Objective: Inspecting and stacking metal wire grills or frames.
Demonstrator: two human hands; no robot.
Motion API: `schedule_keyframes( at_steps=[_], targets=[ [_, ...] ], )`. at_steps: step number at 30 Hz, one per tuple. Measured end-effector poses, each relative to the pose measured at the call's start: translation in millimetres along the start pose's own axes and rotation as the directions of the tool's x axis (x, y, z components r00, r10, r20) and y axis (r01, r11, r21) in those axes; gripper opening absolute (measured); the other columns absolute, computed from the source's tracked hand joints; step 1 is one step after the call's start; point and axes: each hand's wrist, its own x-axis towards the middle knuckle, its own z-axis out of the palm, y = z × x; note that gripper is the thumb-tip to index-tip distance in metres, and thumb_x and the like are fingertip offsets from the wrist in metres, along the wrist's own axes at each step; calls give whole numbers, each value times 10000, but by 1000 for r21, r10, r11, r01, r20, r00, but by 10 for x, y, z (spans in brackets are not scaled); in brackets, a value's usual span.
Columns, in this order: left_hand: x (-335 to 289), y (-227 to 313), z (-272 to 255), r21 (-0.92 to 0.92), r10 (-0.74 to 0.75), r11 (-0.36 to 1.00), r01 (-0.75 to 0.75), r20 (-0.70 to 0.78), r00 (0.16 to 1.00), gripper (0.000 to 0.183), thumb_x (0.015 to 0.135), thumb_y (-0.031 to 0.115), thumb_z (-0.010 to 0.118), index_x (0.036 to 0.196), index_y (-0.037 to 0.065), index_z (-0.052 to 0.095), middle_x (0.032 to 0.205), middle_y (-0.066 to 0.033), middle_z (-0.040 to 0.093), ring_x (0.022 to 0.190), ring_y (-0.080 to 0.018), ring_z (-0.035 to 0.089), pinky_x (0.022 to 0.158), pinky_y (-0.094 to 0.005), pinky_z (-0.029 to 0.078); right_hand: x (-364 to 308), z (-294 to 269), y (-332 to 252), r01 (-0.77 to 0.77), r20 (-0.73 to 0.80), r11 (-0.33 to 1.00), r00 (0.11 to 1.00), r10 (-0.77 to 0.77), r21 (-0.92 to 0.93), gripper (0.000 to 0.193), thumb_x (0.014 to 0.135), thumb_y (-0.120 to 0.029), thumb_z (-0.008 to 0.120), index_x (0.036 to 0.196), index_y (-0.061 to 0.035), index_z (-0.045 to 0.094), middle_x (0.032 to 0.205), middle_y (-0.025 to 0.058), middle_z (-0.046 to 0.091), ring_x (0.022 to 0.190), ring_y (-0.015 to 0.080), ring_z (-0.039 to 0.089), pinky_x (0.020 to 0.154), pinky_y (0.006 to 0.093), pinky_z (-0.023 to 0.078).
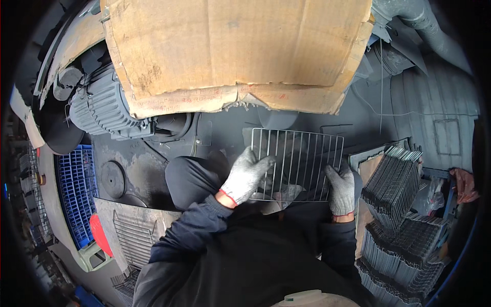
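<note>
Between my two gloved hands is a rectangular wire rack [299, 166] with a thin metal frame and several parallel bars, held over my lap. My left hand [246, 174], in a grey knitted glove with a red cuff edge, grips its left side, thumb lying over the bars. On the right side, my right hand [341, 188], gloved alike, holds the rack near its lower right corner. Fingers of both hands are partly hidden behind the bars. Beneath the rack, a pale crumpled piece [287, 194] shows near my lap; its kind is unclear.
A large cardboard sheet [240, 46] hangs ahead. To the right stand tall stacks of wire racks [391, 187]. A ribbed grey motor [99, 105] sits at the left, near a blue plastic crate [76, 189]. Another wire rack [134, 233] lies on a board at lower left.
</note>
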Motion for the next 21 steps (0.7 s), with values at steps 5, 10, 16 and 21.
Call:
schedule_keyframes(
  at_steps=[5, 10, 16, 21],
  targets=[
    [-405, 282, -803, -173, -154, 977, 124, -174, 973, 226, 1062, 194, 694, 1206, 31, 631, 892, -40, 660, 661, -121, 643, 609, -310, 602, 120, 776, 161, -32, 316, 998, 948, 49, -58, 199, 1028, -89, 708, 1216, -33, 743, 1069, 25, 749, 976, 118, 665, 902, 287, 539],
    [-338, 665, -767, -359, -329, 880, 311, 11, 944, 248, 1075, 186, 664, 1269, 44, 601, 981, -86, 685, 685, -195, 686, 615, -367, 620, 112, 634, -129, -141, 295, 988, 943, 154, -66, 216, 1016, -149, 710, 1193, -33, 754, 1058, 12, 748, 965, 125, 672, 878, 284, 541],
    [12, 516, -81, -333, -114, 928, 170, 182, 977, 302, 1034, 136, 697, 1302, 10, 635, 1049, -66, 727, 815, -154, 689, 735, -326, 586, -58, -27, -385, -132, -11, 991, 991, 132, -5, 305, 1003, -82, 674, 1279, 41, 719, 1160, 112, 776, 1041, 206, 745, 932, 319, 590],
    [-409, 613, -1141, -469, -325, 838, 278, -21, 945, 223, 1073, 158, 627, 1263, 41, 642, 871, -51, 714, 637, -184, 699, 551, -332, 607, 60, 969, -154, -337, 439, 935, 861, 258, 110, 249, 1018, -110, 696, 1239, 3, 722, 1078, 54, 758, 947, 147, 716, 831, 291, 580]
  ],
)
